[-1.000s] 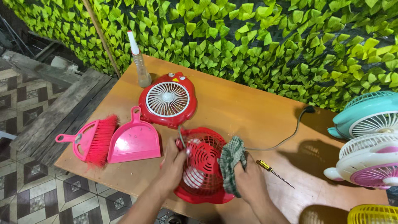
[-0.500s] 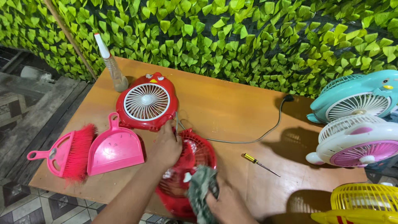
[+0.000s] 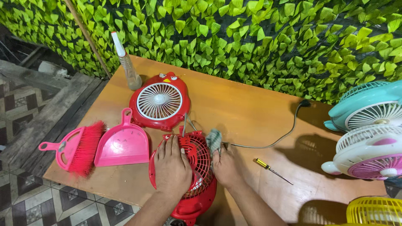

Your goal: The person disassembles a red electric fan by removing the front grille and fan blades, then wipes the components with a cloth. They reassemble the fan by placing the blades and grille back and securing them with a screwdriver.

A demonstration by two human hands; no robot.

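Two hands on red plastic grille fan (image 3: 197, 175): my left hand (image 3: 171, 167) flat, steadying; my right hand (image 3: 226, 165) gripping grey-green cloth (image 3: 214, 141), wiping apparently mid-way.

On the orange tabletop (image 3: 251, 109) the left hand (image 3: 171, 167) lies flat on a red fan (image 3: 197, 175), palm down over its grille. The right hand (image 3: 226, 165) presses a grey-green cloth (image 3: 214, 140) against the fan's right edge. Behind stands a second red fan (image 3: 160, 101) with a white grille; a pink dustpan (image 3: 123, 142) and brush (image 3: 77, 148) lie left, a yellow-handled screwdriver (image 3: 272, 169) right.
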